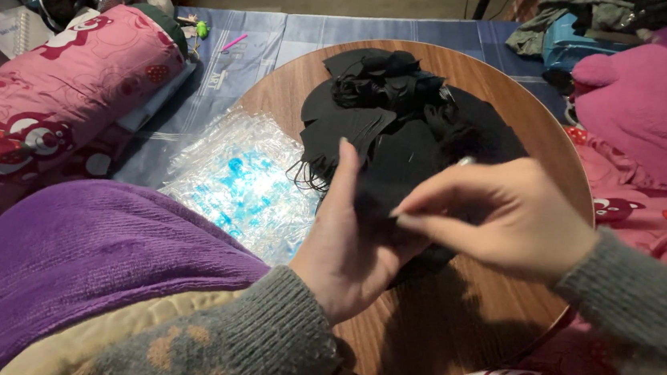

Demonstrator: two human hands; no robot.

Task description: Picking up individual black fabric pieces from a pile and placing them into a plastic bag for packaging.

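Pinching one black fabric piece (400, 165), seemingly.

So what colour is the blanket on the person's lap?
Purple, seen in the head view: the blanket.

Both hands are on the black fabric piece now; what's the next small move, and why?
Probably draw the right hand back a little: its pinched fingertips meet the black fabric piece that the left hand props up, and something thin seems held there, though it is too small to identify.

A round wooden counter (450, 326) sits low among pink bedding (42, 114), a purple blanket (78, 262) and a blue floor mat (299, 32), dimly lit.
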